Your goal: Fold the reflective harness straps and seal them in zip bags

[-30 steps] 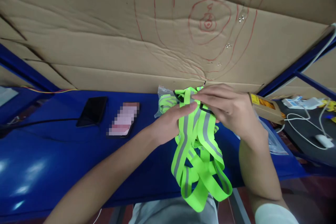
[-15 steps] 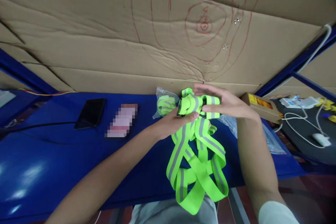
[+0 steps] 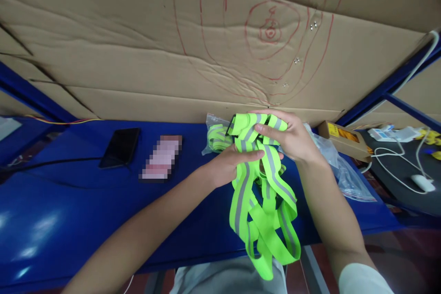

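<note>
A neon-green reflective strap (image 3: 242,193) with a grey stripe hangs in long loops from both hands, over the table's front edge. My right hand (image 3: 291,135) grips its bunched upper part, thumb pressed on top. Lower down, my left hand (image 3: 229,163) is closed on the strap, its thumb lying across the bands. Dark edges, perhaps buckle parts, show at the left of the bunch; the fingers behind the strap are hidden. Just behind my left hand, a clear plastic bag (image 3: 214,121) holds another rolled green strap (image 3: 217,138).
On the blue table (image 3: 69,220) lie a black device (image 3: 120,147) with a cable and a phone (image 3: 161,157) with a blurred screen. To the right are an empty-looking plastic bag (image 3: 347,177) and a cardboard box (image 3: 344,140). A cardboard panel (image 3: 120,69) stands behind.
My right hand has closed over the top of the bunch, its thumb now in front. My left hand has slid lower onto the hanging bands, and the loops have shifted and narrowed.
</note>
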`<action>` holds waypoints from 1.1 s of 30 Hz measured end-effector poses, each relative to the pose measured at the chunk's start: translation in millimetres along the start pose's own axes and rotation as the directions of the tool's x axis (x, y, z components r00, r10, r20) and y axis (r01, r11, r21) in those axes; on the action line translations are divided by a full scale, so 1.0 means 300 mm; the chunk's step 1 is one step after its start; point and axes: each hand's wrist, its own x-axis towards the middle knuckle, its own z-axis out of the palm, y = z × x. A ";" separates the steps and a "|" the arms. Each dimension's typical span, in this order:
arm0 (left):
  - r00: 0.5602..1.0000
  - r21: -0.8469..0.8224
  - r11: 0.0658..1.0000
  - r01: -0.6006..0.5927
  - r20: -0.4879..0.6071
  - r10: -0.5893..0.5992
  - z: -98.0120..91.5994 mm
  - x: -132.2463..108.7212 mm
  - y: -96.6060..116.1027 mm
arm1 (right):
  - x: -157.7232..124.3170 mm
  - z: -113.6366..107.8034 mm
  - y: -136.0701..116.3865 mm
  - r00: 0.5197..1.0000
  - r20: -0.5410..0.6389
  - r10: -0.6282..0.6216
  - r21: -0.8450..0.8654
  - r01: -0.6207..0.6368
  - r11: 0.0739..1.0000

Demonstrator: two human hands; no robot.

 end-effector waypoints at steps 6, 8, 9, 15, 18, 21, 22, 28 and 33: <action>0.996 0.212 0.977 0.006 -0.088 0.013 -0.003 -0.010 0.019 | -0.013 0.005 -0.036 0.991 -0.061 -0.122 -0.079 0.117 0.990; 0.993 0.346 0.936 -0.056 -0.076 0.088 -0.023 -0.005 0.018 | -0.022 0.001 -0.047 0.989 -0.038 -0.143 -0.118 0.137 0.983; 0.993 0.384 0.920 -0.075 -0.053 0.103 -0.032 -0.002 0.015 | -0.025 0.000 -0.052 0.988 -0.032 -0.152 -0.146 0.146 0.978; 0.991 0.336 0.941 -0.026 0.132 -0.020 -0.044 -0.001 -0.011 | -0.036 -0.010 -0.073 0.989 -0.051 -0.136 -0.185 0.125 0.975; 0.998 0.511 0.858 -0.056 0.042 0.040 -0.050 -0.002 0.011 | -0.040 -0.023 -0.074 0.996 -0.073 -0.044 -0.025 0.043 0.999; 0.995 0.598 0.796 -0.093 0.023 0.099 -0.050 -0.003 0.034 | -0.044 -0.011 -0.072 0.990 -0.143 -0.006 0.062 0.015 0.998; 0.995 0.589 0.802 -0.095 0.031 0.095 -0.044 -0.004 0.034 | -0.045 0.001 -0.071 0.985 -0.172 -0.018 0.055 0.028 0.998; 0.997 0.281 0.959 -0.038 -0.047 0.053 0.005 -0.012 -0.018 | -0.056 0.041 -0.091 0.960 -0.189 -0.209 -0.218 0.166 0.962; 0.973 0.031 0.984 0.177 0.145 -0.179 -0.001 -0.021 0.013 | -0.058 -0.031 -0.085 0.897 0.141 -0.419 -0.469 0.433 0.770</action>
